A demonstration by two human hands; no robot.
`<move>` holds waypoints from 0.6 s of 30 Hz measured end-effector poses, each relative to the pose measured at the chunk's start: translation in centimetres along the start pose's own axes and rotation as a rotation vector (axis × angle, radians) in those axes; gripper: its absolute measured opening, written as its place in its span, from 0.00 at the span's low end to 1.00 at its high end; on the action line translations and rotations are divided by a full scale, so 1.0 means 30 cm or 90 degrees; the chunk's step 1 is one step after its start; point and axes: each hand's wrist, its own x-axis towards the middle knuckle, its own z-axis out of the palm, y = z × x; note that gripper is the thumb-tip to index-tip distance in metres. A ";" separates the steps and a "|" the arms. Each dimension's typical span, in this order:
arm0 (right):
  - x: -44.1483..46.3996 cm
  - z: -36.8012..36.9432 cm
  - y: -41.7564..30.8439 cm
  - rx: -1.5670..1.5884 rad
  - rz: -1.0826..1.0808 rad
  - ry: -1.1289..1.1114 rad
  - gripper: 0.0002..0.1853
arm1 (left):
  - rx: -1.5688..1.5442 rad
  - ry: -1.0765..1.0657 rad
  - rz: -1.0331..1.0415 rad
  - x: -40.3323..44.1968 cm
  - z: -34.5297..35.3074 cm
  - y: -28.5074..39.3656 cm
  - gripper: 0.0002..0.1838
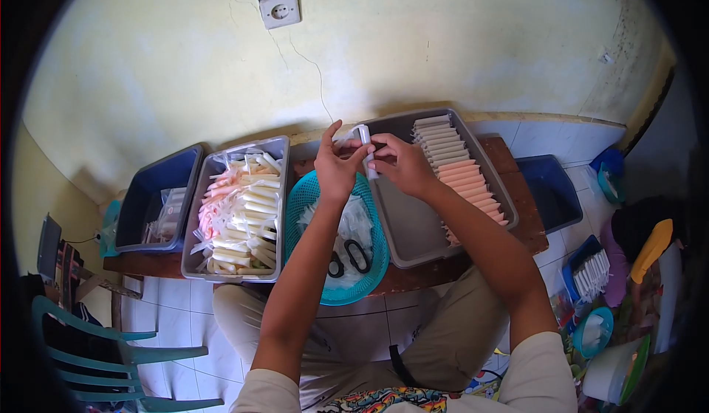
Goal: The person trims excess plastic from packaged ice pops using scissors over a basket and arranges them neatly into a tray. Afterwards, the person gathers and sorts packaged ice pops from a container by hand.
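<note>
Colourful printed shirt fabric point(391, 400) is sitting nearest. Beyond it, the left hand point(340, 163) and right hand point(402, 165) are pinching a slim white tube point(365, 146), each grip nearly closed on it, presumably sharing the hold for steadiness. It is hovering near the turquoise basket's point(380, 265) far rim; the left grey tray point(283, 214) and right grey tray point(400, 210) are flanking that basket, probably for easy reach. The tube is looking smooth, pale and slightly tilted.

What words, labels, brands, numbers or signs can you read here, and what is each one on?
No text is readable.
Held white tube: no lettering visible.
Shirt print: colourful, no legible lettering.
Plastic packets in the blue bin: any print too small.
Wall socket: any marking too small.
</note>
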 end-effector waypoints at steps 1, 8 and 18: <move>-0.003 0.013 -0.023 0.000 -0.002 -0.001 0.23 | -0.038 0.019 -0.012 -0.012 -0.016 -0.005 0.38; -0.019 0.121 -0.129 0.074 -0.003 -0.013 0.22 | -0.077 0.031 -0.092 -0.068 -0.158 0.032 0.44; -0.018 0.160 -0.208 0.117 0.125 0.008 0.18 | 0.249 -0.130 -0.072 -0.098 -0.285 0.158 0.43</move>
